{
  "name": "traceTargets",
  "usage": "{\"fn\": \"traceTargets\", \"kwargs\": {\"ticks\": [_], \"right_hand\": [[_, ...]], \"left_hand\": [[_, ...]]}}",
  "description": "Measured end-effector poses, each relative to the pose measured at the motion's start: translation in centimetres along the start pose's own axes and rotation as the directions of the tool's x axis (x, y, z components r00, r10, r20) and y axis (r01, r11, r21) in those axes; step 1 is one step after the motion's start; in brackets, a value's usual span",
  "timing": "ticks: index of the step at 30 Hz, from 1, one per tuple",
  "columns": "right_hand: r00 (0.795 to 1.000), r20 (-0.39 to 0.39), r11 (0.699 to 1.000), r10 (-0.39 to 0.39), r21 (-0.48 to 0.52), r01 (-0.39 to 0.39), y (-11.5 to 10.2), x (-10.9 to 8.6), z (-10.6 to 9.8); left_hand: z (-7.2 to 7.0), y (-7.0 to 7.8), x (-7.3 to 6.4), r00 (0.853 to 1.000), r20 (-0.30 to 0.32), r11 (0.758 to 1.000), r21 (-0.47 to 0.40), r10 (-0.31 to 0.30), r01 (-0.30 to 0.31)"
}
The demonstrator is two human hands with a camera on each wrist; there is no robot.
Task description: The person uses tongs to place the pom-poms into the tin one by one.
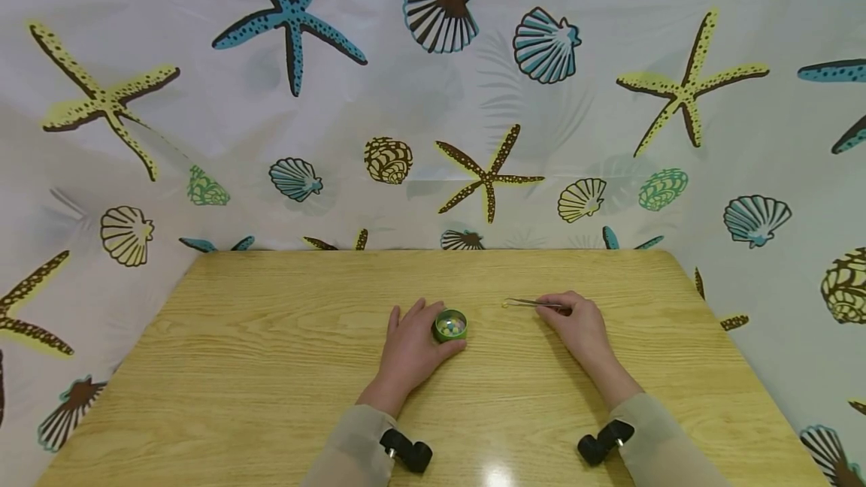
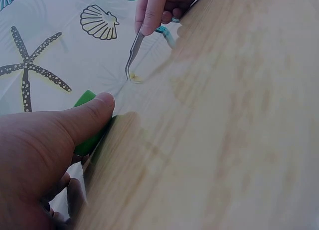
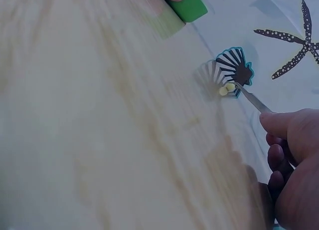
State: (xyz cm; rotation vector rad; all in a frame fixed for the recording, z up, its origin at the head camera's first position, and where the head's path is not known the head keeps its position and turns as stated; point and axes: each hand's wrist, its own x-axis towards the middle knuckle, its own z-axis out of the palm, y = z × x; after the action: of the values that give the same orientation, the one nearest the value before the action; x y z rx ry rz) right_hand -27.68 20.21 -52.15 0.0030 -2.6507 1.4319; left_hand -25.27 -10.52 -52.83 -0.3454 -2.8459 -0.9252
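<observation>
A small round green tin (image 1: 442, 337) stands on the wooden table with small yellow, white and blue pieces (image 1: 449, 326) inside. My left hand (image 1: 413, 348) holds it from the left, thumb on the near side and index finger at the far side. To the right, my right hand (image 1: 578, 325) pinches thin metal tweezers (image 1: 531, 302) that point left toward the tin. At their bent tips is a small pale yellow piece (image 3: 230, 86), with a second pale shape just below it, perhaps its reflection. Whether the piece touches the table I cannot tell.
The light wooden table (image 1: 271, 382) has a glossy top. A white cloth (image 1: 379, 96) printed with starfish and shells hangs behind it and along both sides. Each sleeve carries a black wrist camera, one on the left (image 1: 409, 451) and one on the right (image 1: 604, 442).
</observation>
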Motion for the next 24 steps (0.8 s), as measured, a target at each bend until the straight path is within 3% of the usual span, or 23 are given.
{"fn": "traceTargets", "kwargs": {"ticks": [24], "right_hand": [[1.000,-0.013,1.000,-0.010,-0.018,0.010,0.40,0.11,0.00]], "left_hand": [[0.34,-0.24,0.14,1.000,-0.010,1.000,0.009,0.015,-0.015]]}}
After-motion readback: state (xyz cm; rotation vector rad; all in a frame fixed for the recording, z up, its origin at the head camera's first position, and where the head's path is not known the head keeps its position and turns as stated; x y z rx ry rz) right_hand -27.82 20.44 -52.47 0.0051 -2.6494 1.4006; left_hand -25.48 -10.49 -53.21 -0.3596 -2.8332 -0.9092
